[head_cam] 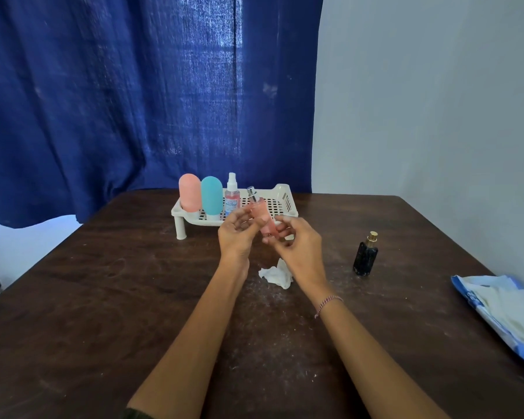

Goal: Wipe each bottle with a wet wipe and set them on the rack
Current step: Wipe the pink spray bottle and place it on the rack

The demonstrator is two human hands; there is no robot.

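Observation:
Both hands hold a slim pink spray bottle with a silver nozzle, tilted, just in front of the white rack. My left hand grips its upper part; my right hand holds its lower end with curled fingers. On the rack stand a pink bottle, a teal bottle and a clear spray bottle with pink liquid. A crumpled white wet wipe lies on the table under my hands. A black bottle with a gold cap stands to the right.
The dark wooden table is dusted with white specks. A blue and white wet-wipe pack lies at the right edge. A blue curtain hangs behind the table, and a pale wall is on the right.

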